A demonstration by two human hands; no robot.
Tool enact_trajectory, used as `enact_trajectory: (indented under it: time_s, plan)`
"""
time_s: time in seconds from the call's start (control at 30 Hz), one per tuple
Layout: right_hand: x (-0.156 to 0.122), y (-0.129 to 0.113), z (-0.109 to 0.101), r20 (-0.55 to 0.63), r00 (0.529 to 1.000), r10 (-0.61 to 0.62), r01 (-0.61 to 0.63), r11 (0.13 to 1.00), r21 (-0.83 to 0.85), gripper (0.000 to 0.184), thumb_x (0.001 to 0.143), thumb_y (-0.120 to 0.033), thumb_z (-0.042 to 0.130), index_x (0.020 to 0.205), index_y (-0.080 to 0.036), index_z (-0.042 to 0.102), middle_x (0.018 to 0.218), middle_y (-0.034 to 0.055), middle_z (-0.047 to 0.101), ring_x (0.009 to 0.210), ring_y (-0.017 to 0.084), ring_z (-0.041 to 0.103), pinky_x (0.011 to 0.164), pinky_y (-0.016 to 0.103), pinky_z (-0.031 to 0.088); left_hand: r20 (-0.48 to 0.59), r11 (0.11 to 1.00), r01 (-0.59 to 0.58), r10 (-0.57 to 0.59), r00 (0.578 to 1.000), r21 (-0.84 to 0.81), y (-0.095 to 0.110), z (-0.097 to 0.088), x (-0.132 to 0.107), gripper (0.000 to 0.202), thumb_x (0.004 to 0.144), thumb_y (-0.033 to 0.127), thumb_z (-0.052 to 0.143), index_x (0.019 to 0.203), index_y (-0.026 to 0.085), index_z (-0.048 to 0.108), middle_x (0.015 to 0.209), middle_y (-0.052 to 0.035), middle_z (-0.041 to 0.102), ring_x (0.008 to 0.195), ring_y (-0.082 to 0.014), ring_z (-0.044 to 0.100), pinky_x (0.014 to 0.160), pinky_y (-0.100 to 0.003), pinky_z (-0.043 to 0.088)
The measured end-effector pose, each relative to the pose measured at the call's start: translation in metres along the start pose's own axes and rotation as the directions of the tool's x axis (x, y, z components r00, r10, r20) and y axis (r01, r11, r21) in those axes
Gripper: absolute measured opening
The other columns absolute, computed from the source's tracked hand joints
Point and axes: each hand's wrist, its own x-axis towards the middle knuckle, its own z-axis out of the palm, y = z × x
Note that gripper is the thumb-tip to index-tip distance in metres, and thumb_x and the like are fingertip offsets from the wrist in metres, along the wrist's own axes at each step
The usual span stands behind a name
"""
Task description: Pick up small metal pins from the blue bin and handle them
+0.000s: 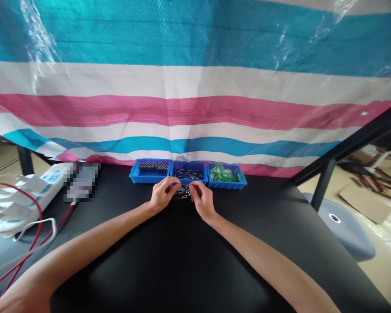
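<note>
Just below the frame's centre, the left hand (164, 194) and right hand (202, 201) curl their fingers around loose screws (183, 192); whether any are clamped, I cannot tell. Just above, blue bins (147, 178) line the tabletop (172, 256).

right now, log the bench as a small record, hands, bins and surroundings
left hand: at the small metal pieces, fingers curled; grip unclear
right hand: opposite side of those pieces, fingers bent; grip unclear
left bin: blue, metal parts in rows
middle bin: blue, loose screw-like pieces
right bin: blue, green packets
surface: black table
left side: white power strip, cables
behind bins: striped sheet
</note>
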Motion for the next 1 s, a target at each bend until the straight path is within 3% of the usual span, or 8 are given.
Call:
enact_trajectory:
  time_s: [0.67, 1.0]
  plan:
    - [0.0006, -0.0008, 0.0008, 0.07, 0.992, -0.105, 0.112, 0.987, -0.119, 0.02, 0.089, -0.034, 0.052, 0.083, -0.019, 0.064, 0.075, 0.0039, 0.065, 0.062, 0.015, 0.059, 0.057, 0.025, 0.047, -0.028, 1.0, 0.016, -0.016, 0.999, 0.002, -0.0011, 0.0002, -0.0019, 0.01, 0.086, 0.025, 0.058, 0.09, 0.016, 0.061, 0.086, -0.0047, 0.067, 0.061, -0.0089, 0.059, 0.058, -0.02, 0.048]
    - [-0.0006, 0.0016, 0.0007, 0.017, 0.997, -0.077, 0.078, 0.992, -0.099, 0.019, 0.088, -0.034, 0.055, 0.085, -0.018, 0.066, 0.077, 0.004, 0.067, 0.061, 0.015, 0.061, 0.058, 0.025, 0.048, -0.056, 1.0, 0.02, -0.021, 0.998, -0.022, -0.001, -0.0001, -0.0018, 0.009, 0.086, 0.022, 0.059, 0.094, 0.017, 0.061, 0.09, -0.0049, 0.068, 0.071, -0.0111, 0.063, 0.062, -0.02, 0.051]
